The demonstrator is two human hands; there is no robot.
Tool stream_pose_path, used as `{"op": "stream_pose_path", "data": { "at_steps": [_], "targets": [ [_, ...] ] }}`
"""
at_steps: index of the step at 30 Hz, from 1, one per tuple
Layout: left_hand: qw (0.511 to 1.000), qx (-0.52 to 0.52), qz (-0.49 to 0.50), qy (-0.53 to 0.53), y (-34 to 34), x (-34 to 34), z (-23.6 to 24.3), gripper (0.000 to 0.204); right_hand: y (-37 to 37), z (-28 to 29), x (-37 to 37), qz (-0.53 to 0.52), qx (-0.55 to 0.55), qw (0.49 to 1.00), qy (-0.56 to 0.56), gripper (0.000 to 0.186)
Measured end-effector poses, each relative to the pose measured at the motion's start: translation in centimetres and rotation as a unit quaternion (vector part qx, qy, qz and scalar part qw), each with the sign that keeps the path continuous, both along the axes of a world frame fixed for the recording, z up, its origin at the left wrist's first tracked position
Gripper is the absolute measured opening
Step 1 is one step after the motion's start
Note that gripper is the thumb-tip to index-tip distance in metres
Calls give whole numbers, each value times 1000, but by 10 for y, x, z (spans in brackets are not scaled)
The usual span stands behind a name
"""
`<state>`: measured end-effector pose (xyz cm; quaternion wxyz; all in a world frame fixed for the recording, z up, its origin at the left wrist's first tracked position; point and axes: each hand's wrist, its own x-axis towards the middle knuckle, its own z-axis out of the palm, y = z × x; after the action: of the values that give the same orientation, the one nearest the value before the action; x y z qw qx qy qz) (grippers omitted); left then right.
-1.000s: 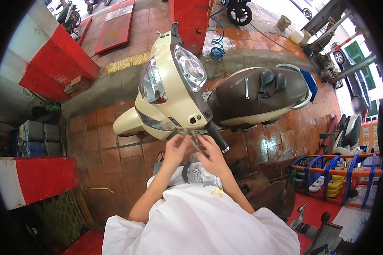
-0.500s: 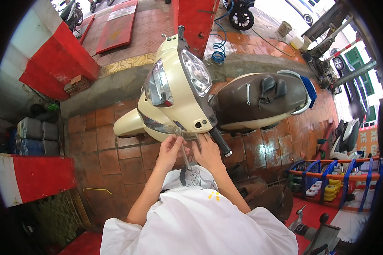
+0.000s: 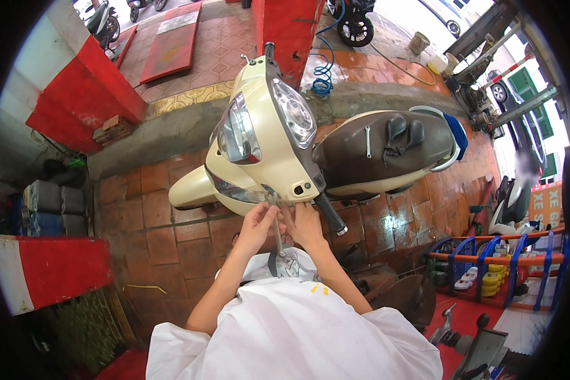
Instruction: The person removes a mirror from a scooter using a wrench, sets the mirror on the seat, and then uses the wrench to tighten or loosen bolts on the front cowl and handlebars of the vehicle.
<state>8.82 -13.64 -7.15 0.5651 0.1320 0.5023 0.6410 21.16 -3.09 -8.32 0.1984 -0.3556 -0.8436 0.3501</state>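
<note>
cream bodywork of a scooter (image 3: 253, 139) fills the middle of the frame, its front wheel cover toward the left and its brown seat (image 3: 346, 147) toward the right. just below the centre of the frame, the left hand (image 3: 255, 227) has its grip closed around a silver wrench (image 3: 277, 235); the upper end of the tool sits just beside the lower edge of the front panel, and its shaft slants down toward the person's white shirt (image 3: 291, 329). close by on the right, the right hand (image 3: 305, 224) has its fingers up at that same edge, near the black handlebar grip (image 3: 330, 214); whether its own grip has hold of anything, i cannot tell, as the fingertips are hidden.

on the seat, right of centre, lie a second wrench (image 3: 368, 142) and, next to it, two black mirrors (image 3: 404, 134). dark blue cloth (image 3: 456, 135) is bunched at the scooter's tail. brown-red floor tiles (image 3: 164, 247) run under it all. a blue coiled hose (image 3: 323, 84) hangs at the upper centre beside a red pillar (image 3: 289, 38), grey canisters (image 3: 44, 197) stand at the left, and a blue and orange rack (image 3: 484, 258) holding yellow bottles (image 3: 493, 280) is at the lower right.
</note>
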Motion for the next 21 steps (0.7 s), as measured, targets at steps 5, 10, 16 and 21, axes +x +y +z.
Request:
{"op": "stream_pose_path", "data": {
  "at_steps": [5, 10, 16, 21],
  "targets": [
    [1000, -16, -17, 2, -3, -5, -2, 19, 0, 4, -2, 1, 23, 997, 76, 28],
    [1000, -13, -25, -11, -3, -8, -7, 19, -5, 2, -7, -25, 34, 997, 61, 30],
    [999, -16, -33, -15, -4, -12, -7, 20, -4, -4, -12, -36, 53, 992, 113, 27],
    [999, 0, -37, -21, -5, -14, -9, 20, -7, -1, -15, -51, 48, 990, 124, 28]
  ]
}}
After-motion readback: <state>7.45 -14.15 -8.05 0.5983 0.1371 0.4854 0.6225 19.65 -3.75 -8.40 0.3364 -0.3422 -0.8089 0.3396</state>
